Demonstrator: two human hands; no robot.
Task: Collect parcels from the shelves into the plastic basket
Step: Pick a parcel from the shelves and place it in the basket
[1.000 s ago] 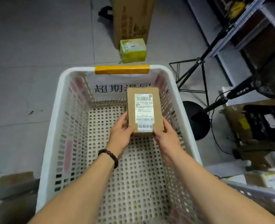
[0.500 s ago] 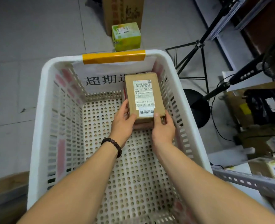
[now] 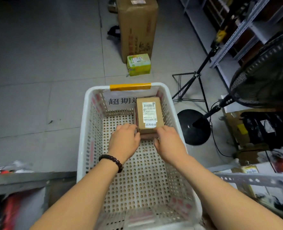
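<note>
Okay, nearest first. Your beaded bracelet [image 3: 111, 161] is on the left wrist, and both forearms reach in over the near edge of the plastic basket [image 3: 83, 130].

- Left hand [image 3: 125, 141]: fingers curled against the near-left corner of the parcel [image 3: 149, 113], gripping it.
- Right hand [image 3: 169, 143]: wrapped over the near-right corner, fingertips tucked under the near end. That's a grip too.
- Parcel: brown carton with the shipping label [image 3: 149, 112] face up, in the basket's far right corner, close to the right wall. Its far end is at the far wall and covers part of the printed sign [image 3: 120, 101] under the yellow tape [image 3: 130, 86].
- I can't tell if the parcel is fully down on the perforated floor. A pinkish strip shows under the near end, and it could be the box side or something beneath it.

My read is that the placing step is nearly done and only the release is left.

Risks:
- If you let go before it seats, the near end drops and the parcel may skid off the corner.
- Your right fingertips are under the near end, so they could get pinched if you press down first.
- Beyond the right wall, the fan base [image 3: 194, 128] and tripod [image 3: 195, 77] legs sit close. They're a trip or snag hazard on the way to the shelves [image 3: 247, 25].
- A green box [image 3: 138, 64] and tall carton [image 3: 137, 25] stand on the floor past the far edge. Watch your feet if you push the basket forward.
</note>
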